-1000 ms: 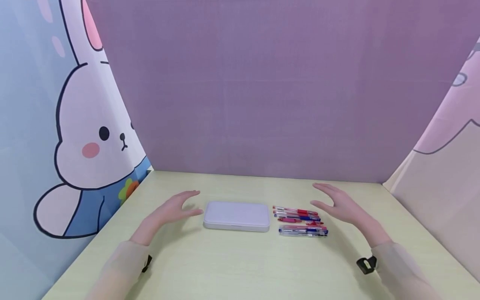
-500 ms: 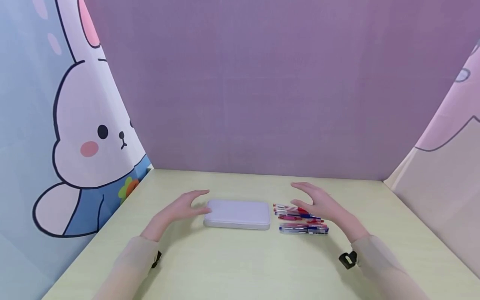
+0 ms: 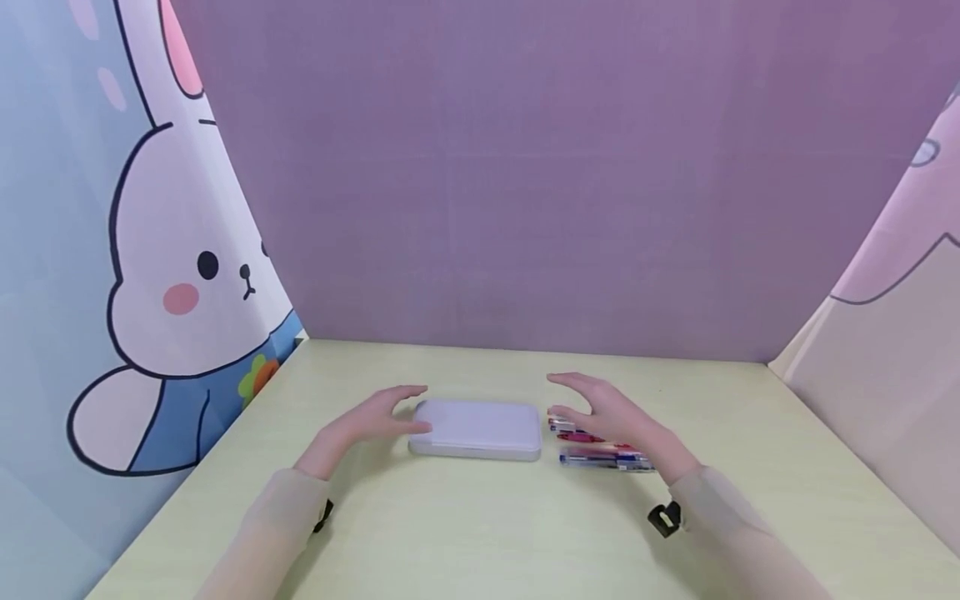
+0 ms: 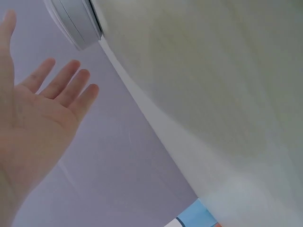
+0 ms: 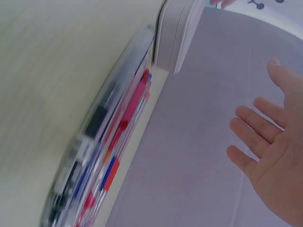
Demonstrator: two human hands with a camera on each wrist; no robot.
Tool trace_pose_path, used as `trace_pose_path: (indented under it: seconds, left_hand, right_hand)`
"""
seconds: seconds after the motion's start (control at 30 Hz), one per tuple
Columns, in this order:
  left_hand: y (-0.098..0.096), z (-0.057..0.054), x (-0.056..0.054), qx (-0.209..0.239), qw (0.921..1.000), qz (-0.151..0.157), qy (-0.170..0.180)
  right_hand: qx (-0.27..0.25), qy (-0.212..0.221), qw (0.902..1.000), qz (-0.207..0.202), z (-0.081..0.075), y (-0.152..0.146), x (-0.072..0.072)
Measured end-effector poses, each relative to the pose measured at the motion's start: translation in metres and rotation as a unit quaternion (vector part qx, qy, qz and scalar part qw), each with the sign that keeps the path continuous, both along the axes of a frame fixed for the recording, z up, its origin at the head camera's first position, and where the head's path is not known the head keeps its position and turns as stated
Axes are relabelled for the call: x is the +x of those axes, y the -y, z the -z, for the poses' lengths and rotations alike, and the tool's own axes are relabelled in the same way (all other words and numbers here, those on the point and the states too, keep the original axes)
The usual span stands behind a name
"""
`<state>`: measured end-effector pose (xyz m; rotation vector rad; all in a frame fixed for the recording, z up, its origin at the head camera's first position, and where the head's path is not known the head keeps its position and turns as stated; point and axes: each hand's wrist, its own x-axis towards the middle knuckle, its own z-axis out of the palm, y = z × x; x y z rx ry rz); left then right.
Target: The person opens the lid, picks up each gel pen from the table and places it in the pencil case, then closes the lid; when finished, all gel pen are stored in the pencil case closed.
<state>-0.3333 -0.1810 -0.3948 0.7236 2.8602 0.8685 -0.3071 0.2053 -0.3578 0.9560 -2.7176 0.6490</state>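
Observation:
A pale lavender-white flat case (image 3: pixel 477 429) lies closed on the table, its long side facing me. At its left end hovers my left hand (image 3: pixel 375 417), fingers spread and thumb apart; the left wrist view shows its open palm (image 4: pixel 42 113) holding nothing. To the right of the case lie several clear-barrelled pens (image 3: pixel 600 458) with red, blue and black parts, side by side. Above them is my right hand (image 3: pixel 611 414), fingers extended and reaching toward the case, covering part of the pens. In the right wrist view its palm (image 5: pixel 279 156) holds nothing.
The pale wooden table (image 3: pixel 465 533) ends at a plain purple backdrop (image 3: pixel 510 183). A curtain with a cartoon rabbit (image 3: pixel 187 250) hangs on the left, a pink and cream one (image 3: pixel 892 333) on the right. Dark wrist straps (image 3: pixel 664 518) show at the sleeves.
My right hand has moved left from beside the pens to above them. The left hand has shifted right to the case's left end. Case and pens stay where they were.

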Motion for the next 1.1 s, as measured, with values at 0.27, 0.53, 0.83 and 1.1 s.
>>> trace_pose_path:
  seconds: [0.27,0.53,0.83,1.1]
  left_hand:
    - [-0.001,0.001,0.002,0.001,1.0000,0.004,0.008]
    - [0.001,0.003,0.003,0.009,0.9995,0.005,0.030]
    - [0.004,0.008,0.002,0.003,0.9995,0.020,0.025]
    - [0.003,0.010,0.001,0.031,0.9970,0.044,0.055]
  right_hand:
    - [-0.003,0.004,0.9996,-0.028,0.002,0.026,0.000]
    - [0.009,0.034,0.9982,-0.049,0.010,0.050,-0.001]
    - [0.048,0.031,0.9918,-0.115,0.019,0.075,-0.004]
    - [0.076,0.040,0.9902,-0.110,0.025,0.089,-0.002]
